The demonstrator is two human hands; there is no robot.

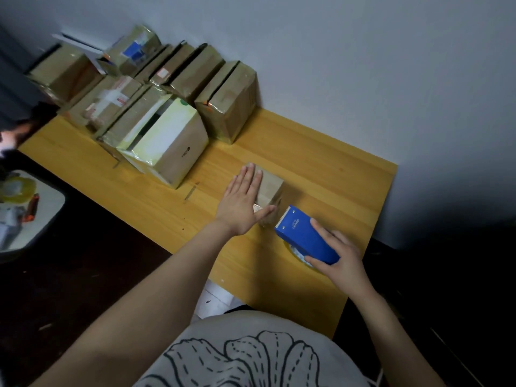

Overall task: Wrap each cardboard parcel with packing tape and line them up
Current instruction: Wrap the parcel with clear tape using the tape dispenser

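Observation:
A small brown cardboard parcel [270,188] lies on the yellow wooden table [321,163], near its middle. My left hand [242,203] presses flat on the parcel's left side, fingers straight and thumb stretched along its near edge. My right hand [339,254] grips a blue tape dispenser [304,237], whose toothed blade touches the parcel's near right corner. Part of the tape roll [300,254] shows beneath the dispenser. Several taped parcels [226,104] stand in rows at the table's far left, against the wall.
A larger box with a yellowish taped top [167,141] stands at the front of the rows, left of my left hand. A white stool or tray [33,216] with tape rolls sits on the dark floor at the left. The wall bounds the table's far side.

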